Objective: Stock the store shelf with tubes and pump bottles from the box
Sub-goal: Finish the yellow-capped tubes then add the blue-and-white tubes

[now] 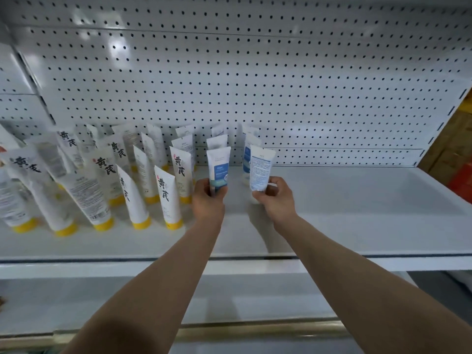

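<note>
Two hands are in view, the left hand (207,200) and the right hand (277,198), and each holds one blue-labelled tube, so two tubes are held: one (218,169) on the left, one (261,167) on the right. Roughly four more blue-labelled tubes (216,141) stand in two rows behind them. The yellow-capped tubes (167,198) on the shelf (357,221) number about twenty; those at the blurred left edge cannot be counted exactly.

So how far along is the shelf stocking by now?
Done: yellow-capped tubes fill the shelf's left side, and blue-labelled tubes stand behind the hands. In hand: the left hand and right hand each grip a tube. Left: the bare right side; no pump bottles or box show.
</note>
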A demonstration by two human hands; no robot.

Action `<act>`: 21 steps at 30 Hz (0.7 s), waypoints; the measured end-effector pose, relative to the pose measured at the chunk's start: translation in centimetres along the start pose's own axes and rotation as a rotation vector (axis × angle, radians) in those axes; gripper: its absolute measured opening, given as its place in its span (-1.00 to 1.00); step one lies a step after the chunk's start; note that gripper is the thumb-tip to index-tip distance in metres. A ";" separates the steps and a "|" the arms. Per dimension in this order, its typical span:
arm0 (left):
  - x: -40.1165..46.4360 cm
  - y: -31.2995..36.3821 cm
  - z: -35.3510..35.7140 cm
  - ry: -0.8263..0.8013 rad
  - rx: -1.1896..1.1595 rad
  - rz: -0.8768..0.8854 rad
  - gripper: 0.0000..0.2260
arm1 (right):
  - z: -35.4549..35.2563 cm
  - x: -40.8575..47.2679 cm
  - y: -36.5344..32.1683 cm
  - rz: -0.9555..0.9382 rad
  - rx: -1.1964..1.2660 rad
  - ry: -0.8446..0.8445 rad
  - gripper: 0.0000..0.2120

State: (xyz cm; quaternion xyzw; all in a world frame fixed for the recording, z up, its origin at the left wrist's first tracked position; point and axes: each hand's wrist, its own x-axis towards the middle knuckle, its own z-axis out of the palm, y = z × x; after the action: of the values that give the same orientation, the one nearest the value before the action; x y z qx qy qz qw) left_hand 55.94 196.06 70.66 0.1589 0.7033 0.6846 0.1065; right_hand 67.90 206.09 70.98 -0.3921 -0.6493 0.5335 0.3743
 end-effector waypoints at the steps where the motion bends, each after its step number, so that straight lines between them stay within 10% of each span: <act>1: 0.2 -0.1 0.0 -0.011 0.005 0.016 -0.82 | 0.3 0.1 0.2 0.000 -0.028 0.007 -0.68; 21: 0.3 -0.8 0.1 -0.042 0.216 0.031 -0.65 | 1.4 -0.1 0.4 -0.008 -0.246 0.009 -0.56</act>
State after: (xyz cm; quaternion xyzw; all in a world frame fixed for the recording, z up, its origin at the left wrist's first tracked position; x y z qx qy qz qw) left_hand 55.65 196.29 69.87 0.1946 0.7679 0.6032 0.0927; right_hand 66.73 205.46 70.36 -0.4348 -0.7098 0.4465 0.3282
